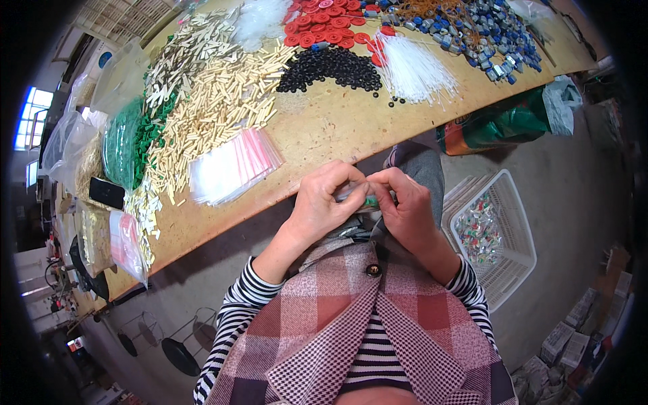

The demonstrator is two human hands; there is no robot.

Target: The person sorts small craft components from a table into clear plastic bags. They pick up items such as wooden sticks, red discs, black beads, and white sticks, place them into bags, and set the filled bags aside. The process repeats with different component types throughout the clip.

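Observation:
Close together above my lap, my left hand [329, 200] and my right hand [402, 205] pinch a small clear plastic bag [371, 202] with green parts showing inside. The rest of its contents is hidden by my fingers. On the table edge beyond lies a fanned stack of clear zip bags [235, 167] with red-pink strips. Piles on the table hold short wooden dowels [217, 101], small black rings [329, 68], red plastic wheels [324, 25], white plastic sticks or ties [415, 68], small motors with blue ends [476, 35] and pale flat pieces [195, 50].
A white plastic basket [521, 243] with many filled bags stands on the floor at right. A green sack [496, 126] is under the table's right side. Green pieces [147, 147], a black phone [107, 193] and plastic bags line the table's left. Stools [180, 356] stand lower left.

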